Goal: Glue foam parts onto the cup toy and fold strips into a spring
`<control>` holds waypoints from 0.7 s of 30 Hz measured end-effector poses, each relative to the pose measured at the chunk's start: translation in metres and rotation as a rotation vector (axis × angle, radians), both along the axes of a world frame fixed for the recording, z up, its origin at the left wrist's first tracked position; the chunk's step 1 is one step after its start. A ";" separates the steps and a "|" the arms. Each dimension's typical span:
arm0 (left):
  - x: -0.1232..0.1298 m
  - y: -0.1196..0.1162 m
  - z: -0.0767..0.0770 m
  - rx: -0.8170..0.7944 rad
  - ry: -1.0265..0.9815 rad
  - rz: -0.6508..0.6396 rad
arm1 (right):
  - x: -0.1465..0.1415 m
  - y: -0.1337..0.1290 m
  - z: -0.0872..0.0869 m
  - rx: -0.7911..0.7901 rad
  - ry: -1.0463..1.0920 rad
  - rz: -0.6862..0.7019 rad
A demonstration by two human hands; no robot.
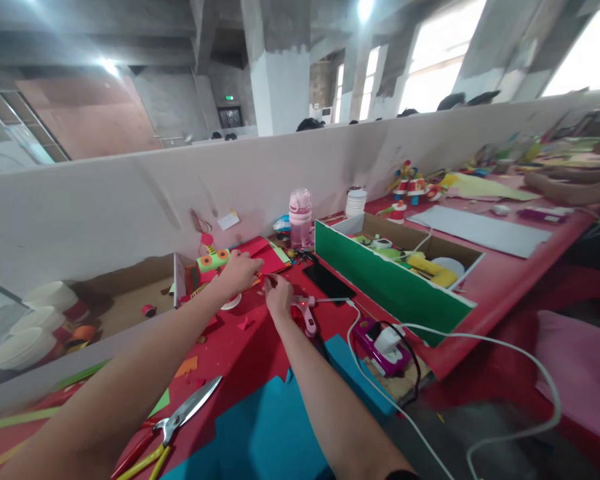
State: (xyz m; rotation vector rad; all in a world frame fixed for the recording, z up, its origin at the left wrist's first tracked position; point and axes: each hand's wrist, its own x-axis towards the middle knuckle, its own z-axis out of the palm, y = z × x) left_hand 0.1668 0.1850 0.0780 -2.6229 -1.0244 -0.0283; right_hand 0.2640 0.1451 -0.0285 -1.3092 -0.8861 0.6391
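Observation:
My left hand (pixel 243 270) is over the red tabletop, just right of a green paper figure (pixel 214 260) with orange-ringed eyes. Its fingers are bent together, and whatever they pinch is too small to make out. Close by on the right, my right hand (pixel 279 298) is closed, with a small dark red piece (pixel 269 280) at its fingertips. A pink hot glue gun (pixel 307 317) with a glowing red light lies beside my right wrist. Behind both hands are red paper sheets (pixel 263 253).
Open scissors (pixel 180 410) and blue sheets (pixel 265 427) lie in front. A green-sided box (pixel 380 287), a black phone (pixel 329 279) and a purple power strip (pixel 387 353) with trailing cables are on the right. A pink bottle (pixel 301 220) stands behind; paper cups (pixel 45 320) are left.

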 end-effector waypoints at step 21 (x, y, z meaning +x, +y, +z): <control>0.005 -0.002 -0.002 0.002 -0.005 -0.037 | -0.004 0.002 0.004 0.042 0.059 0.061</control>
